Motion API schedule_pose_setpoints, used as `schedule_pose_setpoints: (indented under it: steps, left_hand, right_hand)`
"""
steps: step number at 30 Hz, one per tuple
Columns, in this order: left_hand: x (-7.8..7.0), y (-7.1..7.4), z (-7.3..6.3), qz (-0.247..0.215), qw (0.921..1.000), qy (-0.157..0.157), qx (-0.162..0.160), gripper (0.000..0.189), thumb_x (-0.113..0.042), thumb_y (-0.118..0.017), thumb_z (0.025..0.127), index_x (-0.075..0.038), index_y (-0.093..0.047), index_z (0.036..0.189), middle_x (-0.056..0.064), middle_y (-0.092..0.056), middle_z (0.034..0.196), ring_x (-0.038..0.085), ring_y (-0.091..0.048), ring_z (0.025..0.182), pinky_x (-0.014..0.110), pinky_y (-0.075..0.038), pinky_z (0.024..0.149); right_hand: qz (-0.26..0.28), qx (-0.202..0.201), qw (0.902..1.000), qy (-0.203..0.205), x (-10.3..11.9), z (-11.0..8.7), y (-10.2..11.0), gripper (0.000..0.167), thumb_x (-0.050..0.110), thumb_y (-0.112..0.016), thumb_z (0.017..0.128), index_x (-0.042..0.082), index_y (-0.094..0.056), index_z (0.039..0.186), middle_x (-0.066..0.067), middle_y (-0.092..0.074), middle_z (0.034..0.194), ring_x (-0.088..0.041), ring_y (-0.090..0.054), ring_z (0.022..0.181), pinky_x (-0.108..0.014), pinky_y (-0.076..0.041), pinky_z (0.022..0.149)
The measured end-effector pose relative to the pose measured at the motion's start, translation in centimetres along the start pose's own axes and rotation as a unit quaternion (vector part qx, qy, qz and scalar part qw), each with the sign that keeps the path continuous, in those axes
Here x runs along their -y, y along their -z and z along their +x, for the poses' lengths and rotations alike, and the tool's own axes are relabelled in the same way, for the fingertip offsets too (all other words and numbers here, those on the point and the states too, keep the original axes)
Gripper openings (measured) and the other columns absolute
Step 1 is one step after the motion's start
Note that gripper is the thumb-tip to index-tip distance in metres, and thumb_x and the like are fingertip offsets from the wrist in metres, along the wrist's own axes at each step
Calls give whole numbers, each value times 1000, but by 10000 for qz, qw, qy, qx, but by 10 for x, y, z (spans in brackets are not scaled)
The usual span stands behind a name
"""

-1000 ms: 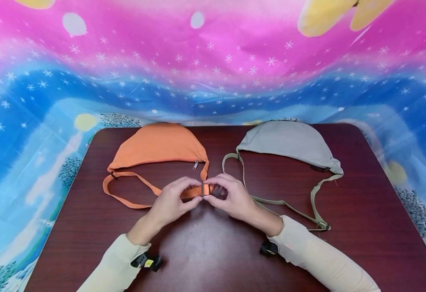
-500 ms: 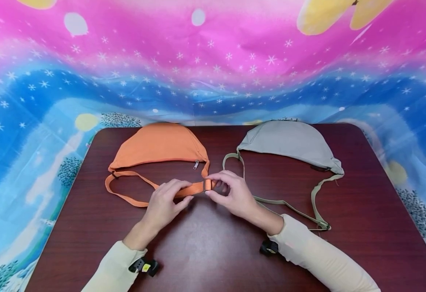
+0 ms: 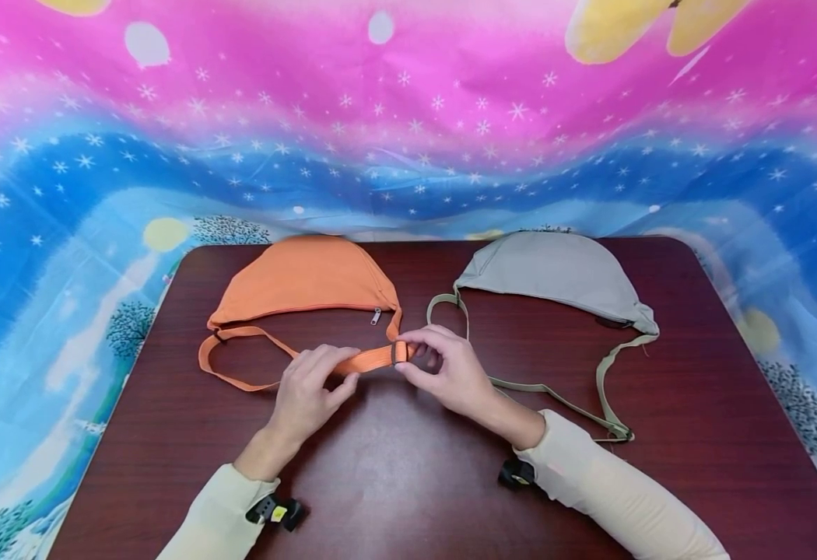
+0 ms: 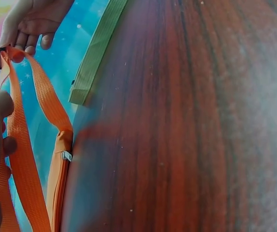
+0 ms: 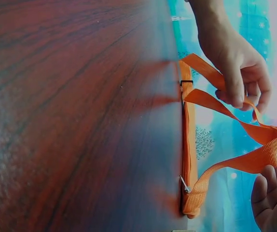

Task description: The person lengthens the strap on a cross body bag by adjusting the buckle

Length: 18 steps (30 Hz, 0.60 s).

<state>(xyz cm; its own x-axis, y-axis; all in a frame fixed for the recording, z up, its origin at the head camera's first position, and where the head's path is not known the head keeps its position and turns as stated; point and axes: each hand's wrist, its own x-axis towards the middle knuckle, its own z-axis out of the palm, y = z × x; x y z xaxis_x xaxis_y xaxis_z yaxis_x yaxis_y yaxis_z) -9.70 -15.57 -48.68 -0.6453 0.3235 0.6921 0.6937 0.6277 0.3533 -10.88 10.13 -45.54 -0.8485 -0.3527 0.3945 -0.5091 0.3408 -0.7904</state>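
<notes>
Slider buckle (image 3: 394,355) (dark, rectangular): we're pinching it w/ R hand (image 3: 452,372) & pinching flat orange woven strap (image 3: 372,360) w/ L hand (image 3: 310,391), near side of orange half-moon fabric bag (image 3: 303,276). Prob. best if we're sliding buckle gently, strap untwisted, tension even.

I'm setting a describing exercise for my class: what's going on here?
A person's right hand pinches a flat woven orange strap at its dark rectangular slider, while the left hand holds the strap further along. The strap is above the dark red-brown table, where its half-moon orange fabric bag lies. To the right, a half-moon pale grey fabric bag with a green strap lies untouched.
</notes>
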Motion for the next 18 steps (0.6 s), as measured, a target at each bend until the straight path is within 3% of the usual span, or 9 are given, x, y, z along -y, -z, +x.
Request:
schedule_pose_setpoints:
  steps: [4,11,18]
  left_hand:
    - [-1,0,1,-185,9998,21,51,32,-18,-76,85,-11,-74,116,2,-72,99,18,-67,84,38,-50,71]
    - [-9,0,2,-804,9934,605,556,39,-13,-84,84,-11,-73,121,1,-70,104,16,-66,91,34,-51,82]
    - [-15,-2,7,-755,9852,1051,1125,37,-17,-83,85,-14,-72,121,0,-70,107,13,-65,93,37,-54,82]
  right_hand:
    - [-10,11,10000,16,-1,-1,0,31,12,-83,84,10,-75,114,-2,-66,93,-16,-58,72,-27,-50,63]
    - [71,-34,9999,96,-1,-1,0,32,13,-83,85,11,-74,116,3,-65,94,-14,-58,74,-26,-51,64]
    - [214,-80,9995,209,-2,-1,-3,33,12,-82,86,10,-73,118,2,-69,97,-16,-61,76,-26,-51,64]
